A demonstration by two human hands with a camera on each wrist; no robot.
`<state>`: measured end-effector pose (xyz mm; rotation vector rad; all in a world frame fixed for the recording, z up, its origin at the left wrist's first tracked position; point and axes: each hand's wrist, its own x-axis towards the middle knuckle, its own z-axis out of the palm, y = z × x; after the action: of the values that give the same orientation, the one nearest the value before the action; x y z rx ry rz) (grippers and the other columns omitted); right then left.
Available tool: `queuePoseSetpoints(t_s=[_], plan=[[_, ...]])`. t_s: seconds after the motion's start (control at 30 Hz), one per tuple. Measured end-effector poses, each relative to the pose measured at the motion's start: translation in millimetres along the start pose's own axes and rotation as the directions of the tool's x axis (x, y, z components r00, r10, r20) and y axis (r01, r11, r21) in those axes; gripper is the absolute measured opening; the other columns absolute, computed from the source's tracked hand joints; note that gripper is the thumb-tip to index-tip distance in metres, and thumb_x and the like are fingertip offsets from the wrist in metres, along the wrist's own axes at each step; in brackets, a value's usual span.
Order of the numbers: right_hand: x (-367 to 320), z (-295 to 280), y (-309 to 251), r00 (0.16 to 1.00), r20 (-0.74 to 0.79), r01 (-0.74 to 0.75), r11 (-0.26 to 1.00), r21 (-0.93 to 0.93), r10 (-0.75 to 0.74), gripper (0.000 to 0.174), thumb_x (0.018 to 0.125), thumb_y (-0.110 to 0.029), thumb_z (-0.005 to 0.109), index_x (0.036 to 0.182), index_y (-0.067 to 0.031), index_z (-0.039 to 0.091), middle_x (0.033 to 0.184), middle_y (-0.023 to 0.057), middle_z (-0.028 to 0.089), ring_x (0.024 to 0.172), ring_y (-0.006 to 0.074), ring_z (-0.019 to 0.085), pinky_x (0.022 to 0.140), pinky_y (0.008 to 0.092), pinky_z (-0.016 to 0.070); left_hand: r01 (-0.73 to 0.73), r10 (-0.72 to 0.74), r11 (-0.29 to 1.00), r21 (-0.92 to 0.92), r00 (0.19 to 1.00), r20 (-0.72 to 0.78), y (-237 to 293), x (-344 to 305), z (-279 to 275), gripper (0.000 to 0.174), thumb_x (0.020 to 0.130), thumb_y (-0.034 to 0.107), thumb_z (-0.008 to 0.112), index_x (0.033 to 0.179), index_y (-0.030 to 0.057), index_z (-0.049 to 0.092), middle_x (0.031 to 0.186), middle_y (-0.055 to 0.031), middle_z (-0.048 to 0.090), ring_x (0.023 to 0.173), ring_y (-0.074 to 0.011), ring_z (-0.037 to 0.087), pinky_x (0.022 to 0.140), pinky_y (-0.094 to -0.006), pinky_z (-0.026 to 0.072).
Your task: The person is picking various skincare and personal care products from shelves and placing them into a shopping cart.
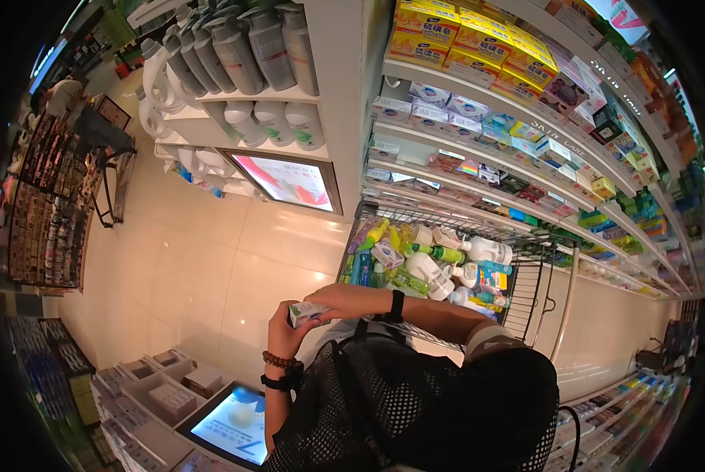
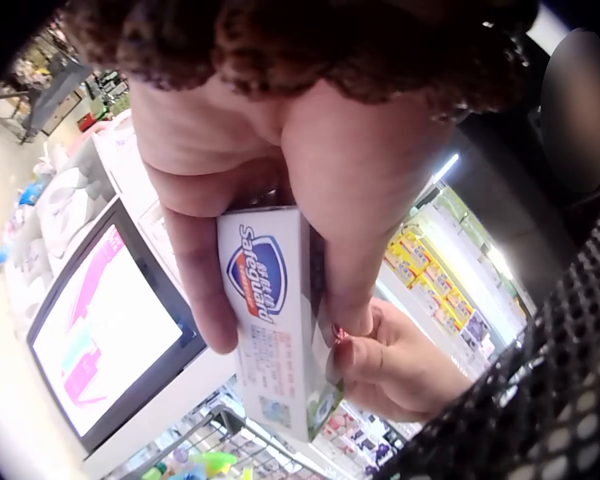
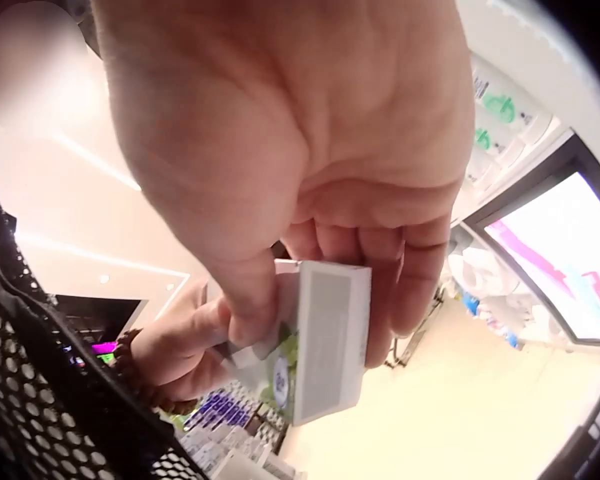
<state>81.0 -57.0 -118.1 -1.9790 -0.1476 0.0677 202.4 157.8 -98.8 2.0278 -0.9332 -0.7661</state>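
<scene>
Both hands hold one small white Safeguard soap box [image 1: 303,314] in front of the body, to the left of the shopping cart. My left hand [image 1: 284,334], with a beaded bracelet at the wrist, has its thumb and fingers along opposite sides of the box. In the left wrist view the blue shield logo on the soap box [image 2: 265,285] faces the camera. My right hand [image 1: 340,300] grips the other end, its thumb on a face with green print. From the right wrist view, a plain pale panel of the soap box [image 3: 330,335] shows.
The wire shopping cart [image 1: 530,293] is filled with several bottles and boxes. Behind it are shelves of yellow soap boxes [image 1: 478,39] and other packages. A lit screen [image 1: 285,181] stands below pump bottles [image 1: 238,55]; another lit screen [image 1: 233,425] is at lower left.
</scene>
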Motion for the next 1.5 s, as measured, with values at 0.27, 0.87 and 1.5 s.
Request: queuePoseSetpoints(t_s=[0.27,0.87,1.5], plan=[[-69,-154,138,0.499,-0.862,-0.656,0.69,-0.306,0.093,0.037,0.075,-0.017,0.081,0.102,-0.0037,0.059,0.095,0.0191,0.065,0.089,0.0412,0.063,0.079,0.0504,0.0496,0.118,-0.118,0.992,-0.042,0.993,-0.002,-28,-22,7,0.079,0.085,0.016,0.081,0.152,0.0061,0.039,0.139,-0.016,0.057,0.112,-0.0292,0.064,0.084,-0.0402,0.057],[-57,-272,247,0.417,-0.902,-0.89,0.152,-0.43,-0.11,0.018,0.083,-0.006,0.064,0.099,-0.0087,0.071,0.092,0.0126,0.073,0.093,0.0298,0.069,0.088,0.0438,0.0489,0.32,-0.309,0.897,0.305,0.947,-0.083,-78,-92,-5,0.077,0.087,0.019,0.078,0.152,0.0052,0.039,0.13,-0.0197,0.061,0.089,-0.0287,0.07,0.08,-0.0403,0.0578],[-40,-277,284,0.525,-0.777,-0.817,-0.049,-0.574,0.348,0.057,0.095,-0.015,0.056,0.147,0.0034,0.045,0.133,0.0165,0.064,0.124,0.0267,0.061,0.102,0.0452,0.0446,0.36,-0.365,0.862,0.357,0.929,-0.055,-72,-97,-10,0.072,0.088,0.019,0.076,0.15,0.0048,0.041,0.127,-0.0194,0.062,0.088,-0.0302,0.069,0.08,-0.041,0.0573]])
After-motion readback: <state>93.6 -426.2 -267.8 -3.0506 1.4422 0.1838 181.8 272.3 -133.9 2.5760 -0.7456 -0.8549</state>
